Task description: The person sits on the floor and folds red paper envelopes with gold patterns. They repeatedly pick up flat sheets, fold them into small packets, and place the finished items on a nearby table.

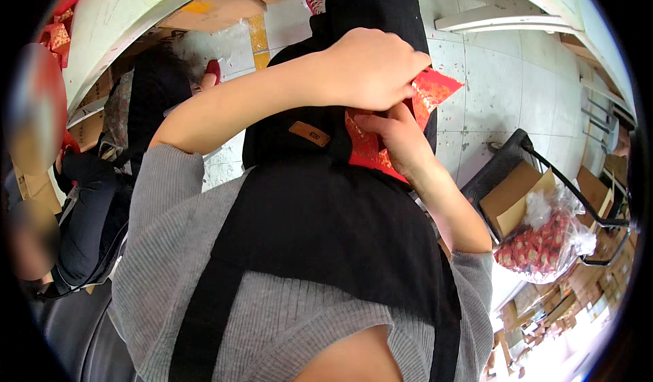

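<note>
Over my lap, my left hand is closed, back of the hand up, its fingertips curled down out of sight beside a red piece printed with gold. That piece sticks out to the right of the hand and ends in a jagged edge; whether it is paper, foil or cloth I cannot tell. Just below, my right hand grips a red and gold patterned piece, thumb on top. The hands partly hide where the two red parts meet, so they may be one thing. A black apron lies beneath.
Pale tables curve along the top left and top right. Another person in black trousers sits at the left. On the right, a black-framed chair or cart stands by a cardboard box and a clear bag of red pieces.
</note>
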The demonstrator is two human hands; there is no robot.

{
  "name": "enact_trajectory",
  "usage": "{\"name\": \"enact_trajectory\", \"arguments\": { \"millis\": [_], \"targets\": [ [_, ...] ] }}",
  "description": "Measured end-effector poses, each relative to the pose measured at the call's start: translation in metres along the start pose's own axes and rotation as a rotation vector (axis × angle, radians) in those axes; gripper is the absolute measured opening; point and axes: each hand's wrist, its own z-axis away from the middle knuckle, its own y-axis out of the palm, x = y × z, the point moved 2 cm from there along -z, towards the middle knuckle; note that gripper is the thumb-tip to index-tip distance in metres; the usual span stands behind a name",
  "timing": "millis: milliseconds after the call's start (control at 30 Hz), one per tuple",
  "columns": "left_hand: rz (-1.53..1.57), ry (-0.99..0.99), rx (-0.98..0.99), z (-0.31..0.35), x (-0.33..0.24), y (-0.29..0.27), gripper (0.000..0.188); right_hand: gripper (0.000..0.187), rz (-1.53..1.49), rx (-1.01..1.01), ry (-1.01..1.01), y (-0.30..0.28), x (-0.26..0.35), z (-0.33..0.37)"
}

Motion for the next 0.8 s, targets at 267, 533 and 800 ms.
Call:
{"name": "enact_trajectory", "arguments": {
  "millis": [267,533,800],
  "targets": [
    [0.288,0.011,0.025,0.011,0.018,-0.02,0.024,0.024,-0.219,0.033,0.196,0.003,-0.005,0.015],
    [0.253,0.15,-0.258,-0.015,0.015,-0.02,0.021,0.046,0.318,0.055,-0.255,-0.016,0.014,0.01],
    [0.269,0.187,-0.203,-0.014,-0.006,-0.023,0.021,0.032,-0.164,-0.112,-0.146,-0.014,-0.005,0.016]
  ]
}}
